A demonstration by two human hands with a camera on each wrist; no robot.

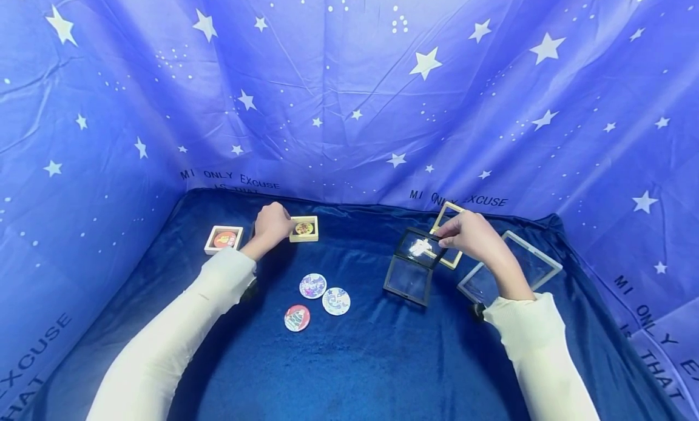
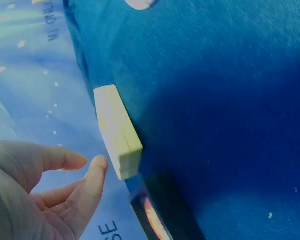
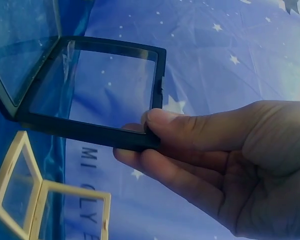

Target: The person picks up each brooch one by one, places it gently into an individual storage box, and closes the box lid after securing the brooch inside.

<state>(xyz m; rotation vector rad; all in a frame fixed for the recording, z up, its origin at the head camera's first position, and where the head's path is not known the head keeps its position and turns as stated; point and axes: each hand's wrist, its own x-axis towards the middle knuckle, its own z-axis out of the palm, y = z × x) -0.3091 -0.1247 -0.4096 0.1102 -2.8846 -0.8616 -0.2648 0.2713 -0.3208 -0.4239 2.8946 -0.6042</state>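
Note:
My left hand (image 1: 273, 222) is beside a small cream display frame (image 1: 304, 239) with a yellow round badge inside. In the left wrist view its thumb and fingers are parted, their tips close to the cream frame and holding nothing. A dark frame (image 2: 177, 210) with a reddish badge stands next to that one, mostly hidden behind my hand in the head view. My right hand (image 1: 472, 236) pinches a corner of a black hinged display frame (image 3: 90, 131) between thumb and fingers. This frame is unfolded, with clear film in both halves; the far half is tilted up.
Several round badges lie mid-table: a purple one (image 1: 313, 286), a bluish one (image 1: 335, 301) and a red one (image 1: 297, 318). A white frame (image 1: 207, 249) with an orange badge is at left. Behind my right hand are an unfolded cream frame (image 1: 452, 264) and a larger white-edged one (image 1: 534, 252).

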